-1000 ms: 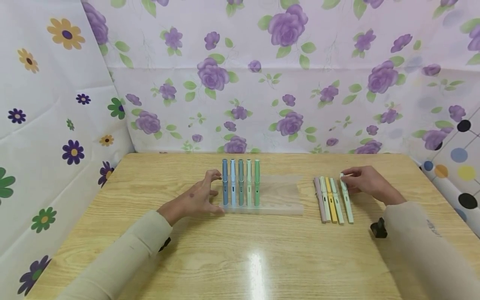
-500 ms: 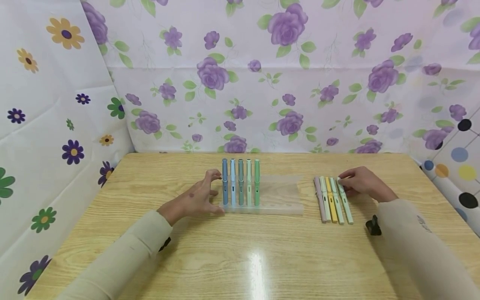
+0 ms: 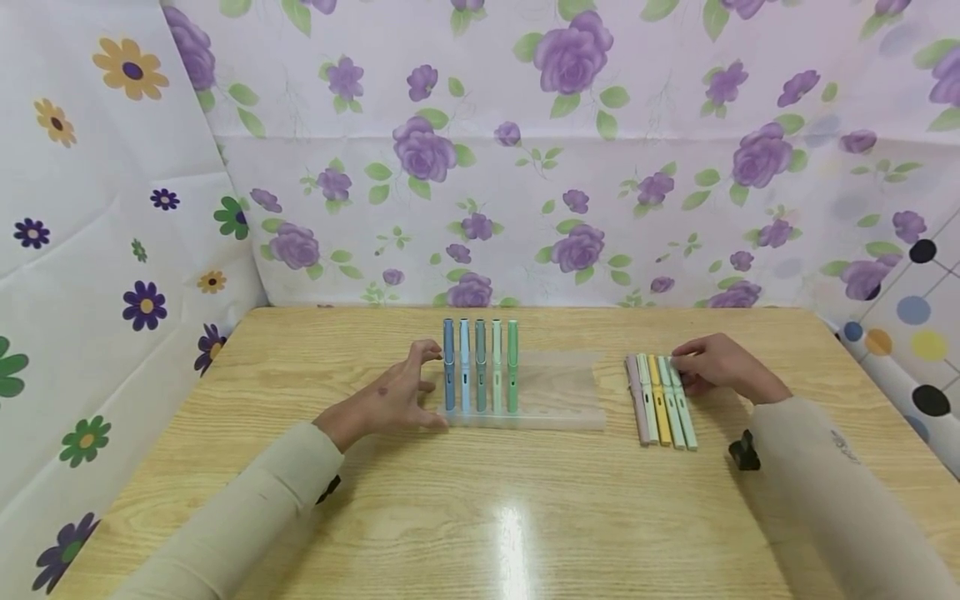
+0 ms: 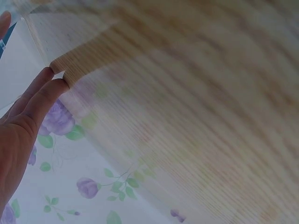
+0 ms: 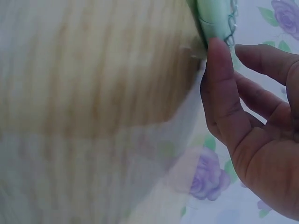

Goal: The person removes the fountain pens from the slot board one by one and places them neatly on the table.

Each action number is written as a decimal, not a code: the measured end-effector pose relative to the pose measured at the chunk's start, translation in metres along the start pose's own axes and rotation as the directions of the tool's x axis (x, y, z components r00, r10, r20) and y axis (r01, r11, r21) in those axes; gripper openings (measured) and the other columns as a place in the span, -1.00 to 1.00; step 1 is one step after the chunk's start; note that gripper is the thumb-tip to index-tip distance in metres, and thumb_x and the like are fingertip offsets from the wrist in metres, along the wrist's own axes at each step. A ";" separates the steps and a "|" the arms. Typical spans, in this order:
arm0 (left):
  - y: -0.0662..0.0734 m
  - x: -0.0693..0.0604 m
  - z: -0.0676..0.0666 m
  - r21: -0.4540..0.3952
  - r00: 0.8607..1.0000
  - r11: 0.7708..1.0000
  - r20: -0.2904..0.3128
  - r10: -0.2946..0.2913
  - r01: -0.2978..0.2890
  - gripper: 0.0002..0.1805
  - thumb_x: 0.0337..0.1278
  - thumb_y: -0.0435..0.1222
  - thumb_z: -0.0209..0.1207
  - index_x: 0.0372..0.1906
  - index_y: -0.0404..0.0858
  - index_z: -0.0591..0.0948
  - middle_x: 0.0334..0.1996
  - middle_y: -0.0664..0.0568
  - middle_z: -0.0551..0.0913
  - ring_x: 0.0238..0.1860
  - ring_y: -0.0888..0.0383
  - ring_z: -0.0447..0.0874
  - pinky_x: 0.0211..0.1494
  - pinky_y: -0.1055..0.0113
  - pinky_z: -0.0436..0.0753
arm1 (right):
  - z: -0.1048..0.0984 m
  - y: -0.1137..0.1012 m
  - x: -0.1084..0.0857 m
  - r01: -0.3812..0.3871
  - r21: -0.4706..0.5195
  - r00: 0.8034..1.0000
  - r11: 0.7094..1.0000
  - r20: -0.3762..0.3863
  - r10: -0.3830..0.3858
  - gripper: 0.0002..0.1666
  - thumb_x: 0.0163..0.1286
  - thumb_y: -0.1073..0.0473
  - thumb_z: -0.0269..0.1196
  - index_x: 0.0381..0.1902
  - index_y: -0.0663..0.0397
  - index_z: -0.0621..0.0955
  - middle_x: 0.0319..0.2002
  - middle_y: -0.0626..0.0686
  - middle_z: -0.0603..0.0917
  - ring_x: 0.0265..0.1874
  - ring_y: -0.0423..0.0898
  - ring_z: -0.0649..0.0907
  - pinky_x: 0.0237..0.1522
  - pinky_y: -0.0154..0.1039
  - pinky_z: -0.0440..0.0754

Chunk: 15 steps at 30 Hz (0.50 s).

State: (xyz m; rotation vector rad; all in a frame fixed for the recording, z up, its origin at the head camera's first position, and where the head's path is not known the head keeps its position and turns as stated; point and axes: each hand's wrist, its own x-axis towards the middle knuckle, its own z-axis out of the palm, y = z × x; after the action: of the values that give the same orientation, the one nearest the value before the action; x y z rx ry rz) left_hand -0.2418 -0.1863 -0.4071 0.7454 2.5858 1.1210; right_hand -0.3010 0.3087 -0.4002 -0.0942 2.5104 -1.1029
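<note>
My left hand [image 3: 390,393] holds the left end of a clear pen rack [image 3: 562,419], thumb at its front corner and forefinger toward the back. Several capped pens stand in the rack's left part, from a blue pen [image 3: 449,375] to a green pen [image 3: 513,375]. On the right, several pens lie side by side on the table, including a mauve pen [image 3: 638,404] and a yellow pen [image 3: 660,404]. My right hand [image 3: 723,367] pinches the cap end of the rightmost mint-green pen [image 3: 684,417]; its cap [image 5: 215,21] shows at the fingertips in the right wrist view.
Both hands work over a wooden table [image 3: 420,517]. A floral cloth [image 3: 495,183] hangs behind its far edge, and another patterned cloth [image 3: 97,275] hangs at the left. The rack's right part [image 3: 558,383] has no pens standing in it.
My right hand has moved left with the mint-green pen, which now lies against the neighbouring pens instead of apart from them. The left hand and the rack stay where they were.
</note>
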 end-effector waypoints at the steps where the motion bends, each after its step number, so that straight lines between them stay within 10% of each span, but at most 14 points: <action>1: 0.000 0.000 0.000 -0.001 1.000 1.000 0.000 0.003 -0.003 0.07 -0.03 -0.32 0.52 0.37 -0.16 -0.06 0.46 -0.34 0.11 0.18 -0.36 0.53 0.15 -0.08 0.60 | -0.002 -0.002 -0.001 0.005 -0.003 1.000 1.000 -0.003 -0.005 -0.38 0.57 0.16 0.09 0.32 0.62 0.31 -0.16 0.27 0.70 -0.30 -0.04 0.74 -0.22 -0.12 0.74; 15: -0.001 0.001 0.002 -0.004 1.000 1.000 -0.011 0.007 -0.007 0.09 -0.06 -0.32 0.53 0.37 -0.18 -0.06 0.45 -0.34 0.13 0.17 -0.37 0.54 0.15 -0.06 0.61 | -0.006 -0.046 -0.010 0.154 -0.063 0.986 0.986 -0.062 -0.158 -0.37 0.59 0.07 0.09 0.34 0.51 0.36 0.15 0.46 0.54 0.01 0.20 0.67 0.03 0.02 0.67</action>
State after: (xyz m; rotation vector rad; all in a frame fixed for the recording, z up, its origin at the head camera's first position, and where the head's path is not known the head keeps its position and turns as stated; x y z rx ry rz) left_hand -0.2426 -0.1848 -0.4091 0.7496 2.5913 1.1348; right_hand -0.2986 0.2834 -0.3597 -0.2784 2.6327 -1.1105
